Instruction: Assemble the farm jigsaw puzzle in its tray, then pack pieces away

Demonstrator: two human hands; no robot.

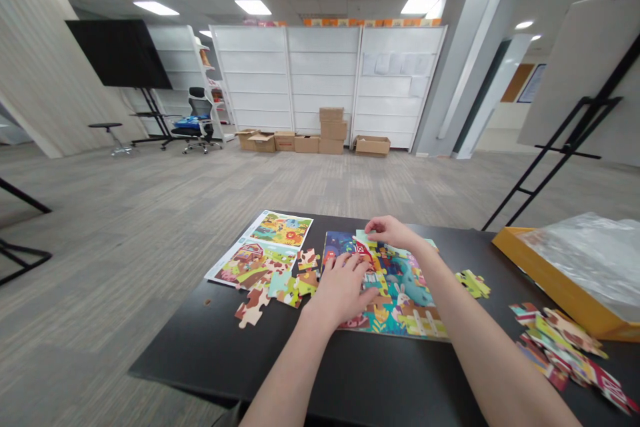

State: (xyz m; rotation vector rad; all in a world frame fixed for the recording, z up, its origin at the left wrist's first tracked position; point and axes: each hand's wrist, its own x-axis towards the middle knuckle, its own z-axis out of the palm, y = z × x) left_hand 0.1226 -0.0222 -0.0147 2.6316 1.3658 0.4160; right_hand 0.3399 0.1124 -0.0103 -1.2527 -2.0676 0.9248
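A colourful picture board (395, 280) lies on the black table, with puzzle pieces on its upper part. My left hand (345, 283) rests on the left half of the board, fingers spread. At the board's top edge, my right hand (393, 232) has its fingers pinched on a pale green puzzle piece (361, 235), beside a piece with a red barn. Left of the board are loose pieces, among them a brown and cream one (253, 307). A printed sheet (240, 259) with two pictures lies beyond them, partly under some pieces.
A yellow box (555, 280) with clear plastic in it stands on the right of the black table (210, 353). Near it is a pile of loose pieces (565, 347), and a green piece (473, 284) lies right of my right forearm. Cartons and shelves stand far back.
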